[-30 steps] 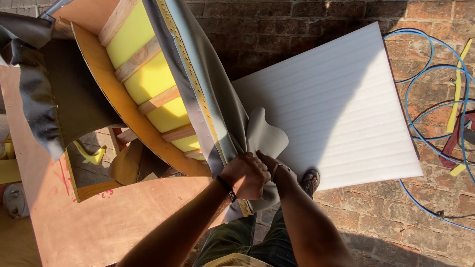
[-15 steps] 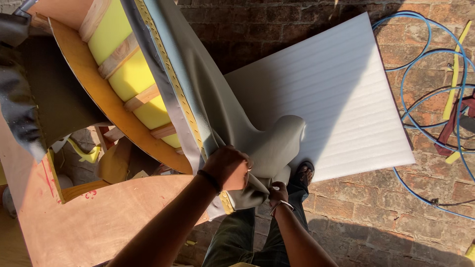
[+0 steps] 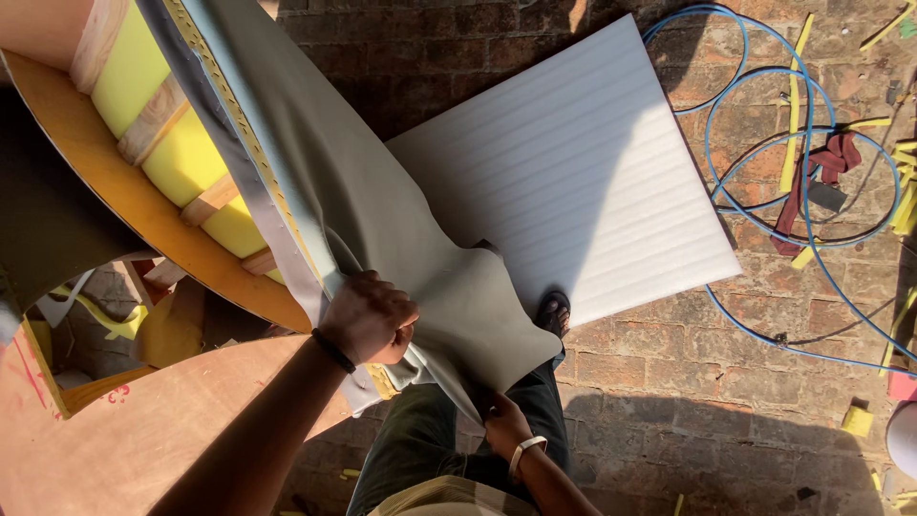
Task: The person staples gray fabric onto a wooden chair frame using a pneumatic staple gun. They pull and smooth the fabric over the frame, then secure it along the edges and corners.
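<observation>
Our left hand [image 3: 368, 318] is clenched on the grey cloth [image 3: 382, 220] at the frame [image 3: 143, 205] edge; our right hand [image 3: 504, 425] pinches its lower corner near our knee. The cloth drapes over yellow foam [image 3: 181, 167], beside a white sheet [image 3: 583, 172] on the brick floor [image 3: 707, 382].

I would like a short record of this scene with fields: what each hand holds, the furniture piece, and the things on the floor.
left hand: the left hand grips the edge of the grey-green upholstery fabric sheet
right hand: the right hand pinches the lower corner of the same sheet
furniture: curved plywood frame with yellow foam padding and wooden slats
floor: brick floor
on floor: white ribbed foam sheet; coiled blue hose; yellow foam scraps
foot: dark sandal on the edge of the foam sheet
</observation>
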